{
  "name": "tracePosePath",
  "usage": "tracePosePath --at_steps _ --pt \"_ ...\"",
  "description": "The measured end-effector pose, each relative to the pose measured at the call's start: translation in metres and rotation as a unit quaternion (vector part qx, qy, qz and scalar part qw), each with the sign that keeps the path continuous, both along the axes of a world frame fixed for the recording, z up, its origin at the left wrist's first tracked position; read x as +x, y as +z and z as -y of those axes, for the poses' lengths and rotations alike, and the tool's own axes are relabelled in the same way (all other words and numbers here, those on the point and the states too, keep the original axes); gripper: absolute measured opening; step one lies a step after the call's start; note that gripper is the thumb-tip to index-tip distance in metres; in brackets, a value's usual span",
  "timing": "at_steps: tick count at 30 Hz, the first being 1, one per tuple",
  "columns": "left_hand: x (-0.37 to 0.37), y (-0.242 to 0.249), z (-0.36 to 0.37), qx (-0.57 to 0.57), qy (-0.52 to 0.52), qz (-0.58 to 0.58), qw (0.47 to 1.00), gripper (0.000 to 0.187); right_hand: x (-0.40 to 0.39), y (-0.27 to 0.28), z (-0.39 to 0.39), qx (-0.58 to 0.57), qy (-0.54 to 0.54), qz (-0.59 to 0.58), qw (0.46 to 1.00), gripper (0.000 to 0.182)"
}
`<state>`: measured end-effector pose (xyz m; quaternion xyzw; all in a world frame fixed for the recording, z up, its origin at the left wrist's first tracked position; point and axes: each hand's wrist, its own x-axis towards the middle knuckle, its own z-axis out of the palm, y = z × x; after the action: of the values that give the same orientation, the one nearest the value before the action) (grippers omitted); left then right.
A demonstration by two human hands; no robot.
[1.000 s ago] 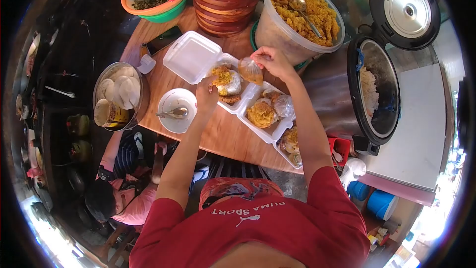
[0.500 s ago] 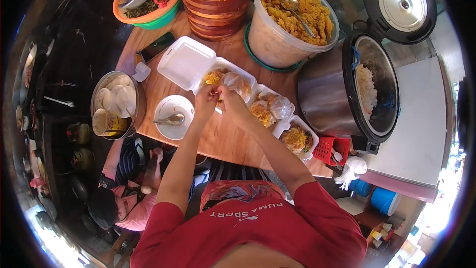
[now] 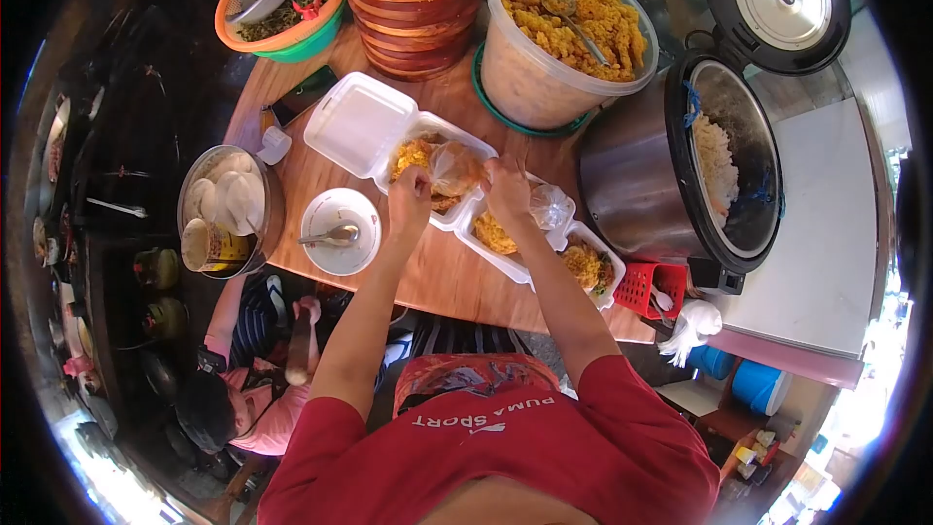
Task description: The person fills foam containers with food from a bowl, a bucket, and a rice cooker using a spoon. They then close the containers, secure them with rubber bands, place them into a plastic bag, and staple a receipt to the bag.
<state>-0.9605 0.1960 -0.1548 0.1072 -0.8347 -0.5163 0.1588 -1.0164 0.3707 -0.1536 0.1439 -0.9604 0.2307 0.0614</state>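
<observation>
An open white foam box (image 3: 358, 124) holds yellow food and a clear plastic bag of orange-brown food (image 3: 455, 169). My left hand (image 3: 410, 196) is at the box's near left edge, fingers pressed together; whatever they may hold is hidden. At the box's right edge my right hand (image 3: 507, 191) has its fingers bent, and its grip is too small to make out. It partly covers a second food-filled box (image 3: 494, 233) with a small clear bag (image 3: 552, 206). A third filled box (image 3: 587, 266) sits further right.
Left of the boxes are a white bowl with a spoon (image 3: 340, 231) and a metal pot (image 3: 229, 204). Behind stand a large tub of yellow food (image 3: 544, 87) and a rice cooker (image 3: 641, 167). A red basket (image 3: 649, 290) is at the right; a person (image 3: 255, 399) is at lower left.
My hands have moved apart. My right hand has gone right, toward the second box, and my left hand has shifted slightly; more of the clear bag between them shows.
</observation>
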Motion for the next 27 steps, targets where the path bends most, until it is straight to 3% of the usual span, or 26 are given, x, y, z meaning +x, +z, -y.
tracePosePath --at_steps 2,6,12,18,20,22,24,26,27 --pt "0.005 -0.001 0.003 0.011 0.015 -0.011 1.000 0.012 -0.006 -0.004 0.002 -0.019 0.029 -0.047 0.998 0.023" --pt "0.019 -0.007 0.002 -0.076 -0.016 -0.036 0.996 0.014 -0.018 -0.001 0.008 -0.024 0.068 -0.102 0.992 0.024" --pt "0.022 -0.014 -0.013 -0.153 -0.011 -0.091 0.984 0.015 -0.017 -0.015 -0.003 -0.080 -0.011 0.089 0.993 0.034" --pt "0.023 0.003 -0.010 -0.190 -0.001 -0.085 0.978 0.017 0.005 -0.010 0.002 -0.204 -0.008 0.117 0.972 0.032" --pt "0.019 0.022 -0.009 -0.182 0.012 -0.121 0.976 0.018 0.009 -0.015 0.008 -0.172 -0.018 0.129 0.976 0.034" --pt "0.004 0.009 0.016 -0.192 0.109 -0.131 0.967 0.025 0.010 -0.015 0.011 -0.151 -0.025 0.129 0.980 0.033" --pt "-0.018 -0.011 0.052 -0.085 0.271 -0.077 0.956 0.041 0.020 -0.007 0.010 -0.136 -0.031 0.122 0.983 0.032" --pt "-0.048 -0.036 0.096 0.063 0.404 0.047 0.911 0.055 0.027 0.000 0.009 -0.150 -0.004 0.104 0.983 0.034" --pt "-0.060 -0.030 0.111 0.228 0.419 0.070 0.876 0.057 0.030 0.002 0.009 -0.157 0.009 0.094 0.983 0.035"
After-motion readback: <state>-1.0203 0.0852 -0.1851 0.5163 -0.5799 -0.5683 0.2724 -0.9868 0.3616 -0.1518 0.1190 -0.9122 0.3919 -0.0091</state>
